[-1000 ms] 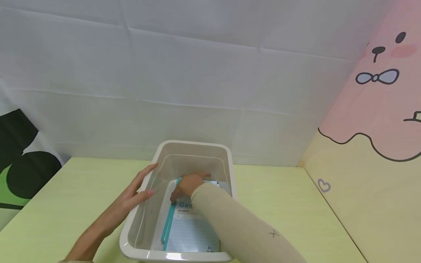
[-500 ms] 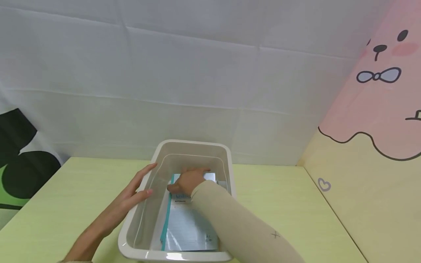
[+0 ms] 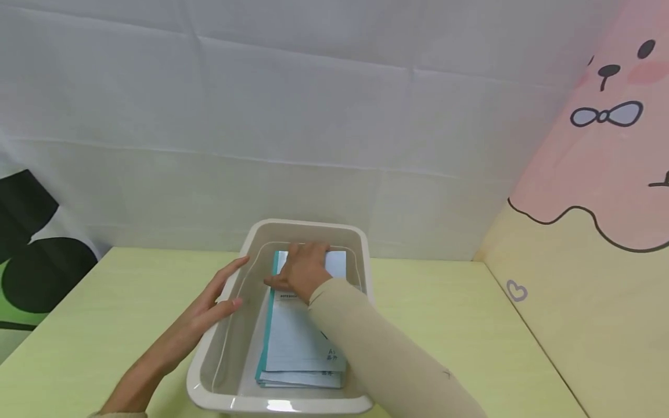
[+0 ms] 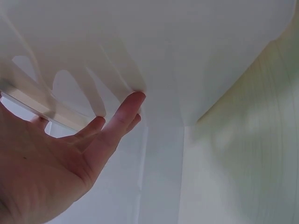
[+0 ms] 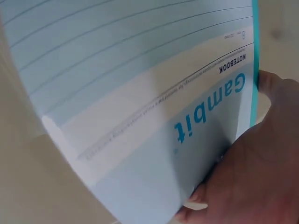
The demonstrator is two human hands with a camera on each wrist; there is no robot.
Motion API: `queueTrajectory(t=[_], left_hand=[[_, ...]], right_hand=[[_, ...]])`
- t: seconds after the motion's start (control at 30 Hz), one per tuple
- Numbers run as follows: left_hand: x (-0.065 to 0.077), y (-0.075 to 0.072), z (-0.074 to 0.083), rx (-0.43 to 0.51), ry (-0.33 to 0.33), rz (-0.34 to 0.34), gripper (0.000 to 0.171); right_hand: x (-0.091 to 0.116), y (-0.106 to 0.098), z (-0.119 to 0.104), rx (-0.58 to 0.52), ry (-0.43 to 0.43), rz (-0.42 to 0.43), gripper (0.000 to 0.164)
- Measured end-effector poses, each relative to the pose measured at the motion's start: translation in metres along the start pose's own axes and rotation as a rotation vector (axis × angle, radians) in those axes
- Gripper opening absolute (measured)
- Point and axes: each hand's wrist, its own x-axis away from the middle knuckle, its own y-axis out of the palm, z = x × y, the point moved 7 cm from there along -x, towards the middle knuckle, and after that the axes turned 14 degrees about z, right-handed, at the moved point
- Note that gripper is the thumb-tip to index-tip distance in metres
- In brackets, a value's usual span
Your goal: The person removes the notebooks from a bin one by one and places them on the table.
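Note:
A notebook with a teal spine [image 3: 303, 339] and "Gambit" lettering is in the grip of my right hand [image 3: 303, 273], thumb at the spine and fingers over the top end. In the right wrist view its lined cover [image 5: 154, 107] fills most of the picture, tilted. Beneath it other notebooks [image 3: 305, 381] lie stacked, their near edges showing. All are within a white plastic bin [image 3: 282, 404]. My left hand [image 3: 195, 319] rests at the bin's left rim, fingers extended; the left wrist view shows fingertips [image 4: 138, 96] against its glossy wall.
The bin stands on a pale yellow-green tabletop [image 3: 428, 337]. Behind it hangs a white cloth backdrop [image 3: 313, 128]. A printed panel with a pink bear [image 3: 611, 151] borders the right side, and a dark patterned panel [image 3: 47, 273] the left.
My right hand has moved toward the bin's far end, carrying the top notebook along and up, which uncovers the near edges of the notebooks below. My left hand stays at the rim.

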Motion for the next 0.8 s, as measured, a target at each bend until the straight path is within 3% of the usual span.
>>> queueTrajectory(t=[0.13, 0.27, 0.5, 0.63, 0.8], left_hand=[[-0.001, -0.001, 0.002, 0.001, 0.014, 0.005, 0.066], [-0.001, -0.002, 0.004, 0.01, 0.017, 0.012, 0.066], [0.002, -0.002, 0.001, -0.011, 0.008, 0.022, 0.065], [0.003, -0.001, 0.0, -0.007, -0.005, 0.01, 0.065], [0.001, 0.002, -0.001, 0.012, -0.012, -0.002, 0.065]], right_hand=[[-0.005, -0.016, 0.006, -0.001, 0.007, 0.063, 0.09], [-0.009, -0.031, 0.015, -0.111, 0.05, 0.105, 0.084], [-0.014, -0.041, 0.036, -0.31, 0.061, 0.07, 0.083], [-0.016, -0.043, 0.05, -0.36, 0.053, 0.032, 0.084], [-0.015, -0.055, 0.06, -0.404, 0.028, 0.068, 0.079]])
